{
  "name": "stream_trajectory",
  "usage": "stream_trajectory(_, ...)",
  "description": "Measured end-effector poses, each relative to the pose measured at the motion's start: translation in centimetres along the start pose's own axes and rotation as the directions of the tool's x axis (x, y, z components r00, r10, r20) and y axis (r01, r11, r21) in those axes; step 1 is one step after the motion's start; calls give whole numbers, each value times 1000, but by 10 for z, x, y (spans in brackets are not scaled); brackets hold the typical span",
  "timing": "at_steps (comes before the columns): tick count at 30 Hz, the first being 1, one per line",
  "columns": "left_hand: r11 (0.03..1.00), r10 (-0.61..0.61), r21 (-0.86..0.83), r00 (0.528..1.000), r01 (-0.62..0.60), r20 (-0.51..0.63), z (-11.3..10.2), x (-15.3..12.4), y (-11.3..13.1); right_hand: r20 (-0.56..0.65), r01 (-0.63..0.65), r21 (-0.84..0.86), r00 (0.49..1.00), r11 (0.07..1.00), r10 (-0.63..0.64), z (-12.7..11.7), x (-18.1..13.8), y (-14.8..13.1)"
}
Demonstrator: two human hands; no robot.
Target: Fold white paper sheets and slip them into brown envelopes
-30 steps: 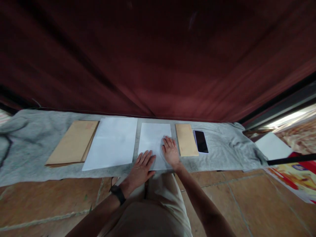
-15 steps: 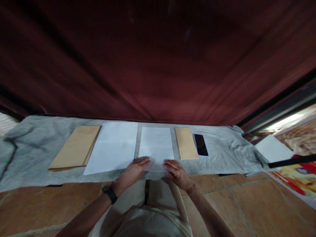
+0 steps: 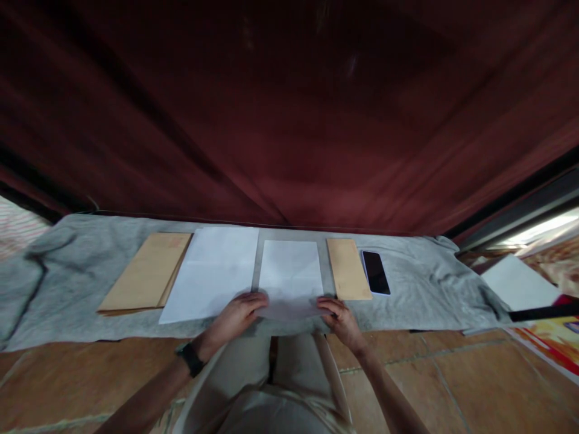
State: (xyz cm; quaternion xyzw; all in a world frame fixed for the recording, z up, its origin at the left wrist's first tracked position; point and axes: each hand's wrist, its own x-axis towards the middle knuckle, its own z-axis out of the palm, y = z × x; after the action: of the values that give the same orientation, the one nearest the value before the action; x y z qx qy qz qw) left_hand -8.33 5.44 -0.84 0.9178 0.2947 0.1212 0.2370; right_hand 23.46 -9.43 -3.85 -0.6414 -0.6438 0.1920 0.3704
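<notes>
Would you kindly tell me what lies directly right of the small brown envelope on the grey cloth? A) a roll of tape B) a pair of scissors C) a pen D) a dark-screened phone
D: a phone with a dark screen lies beside the small brown envelope.

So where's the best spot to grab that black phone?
Probably the phone's two long edges, coming straight down from above. It lies flat, screen up, on the grey cloth, and its left edge sits close beside the small brown envelope, so that finger needs to slip in carefully.
</notes>
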Motion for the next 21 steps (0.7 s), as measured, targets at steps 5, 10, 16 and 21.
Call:
stream_trajectory(5, 998, 52, 31, 998, -53, 24, -7, 7, -9, 25, -73, 35, 997, 997, 72, 0, 8, 2)
stream_trajectory(10, 960, -197, -212, 980, 185, -37, -18, 28, -13, -64, -288, 59, 954, 956, 292, 5, 26, -6)
stream_trajectory(16, 883, -367, -356, 923, 306, -117, -15, 50, -18, -199, -373, 85, 902, 924, 382, 25, 51, -18)
stream_trajectory(21, 856, -499, -241, 851, 457, -162, -8, 69, -21, -273, -472, -62, 856, 879, 440, 36, 79, -21)
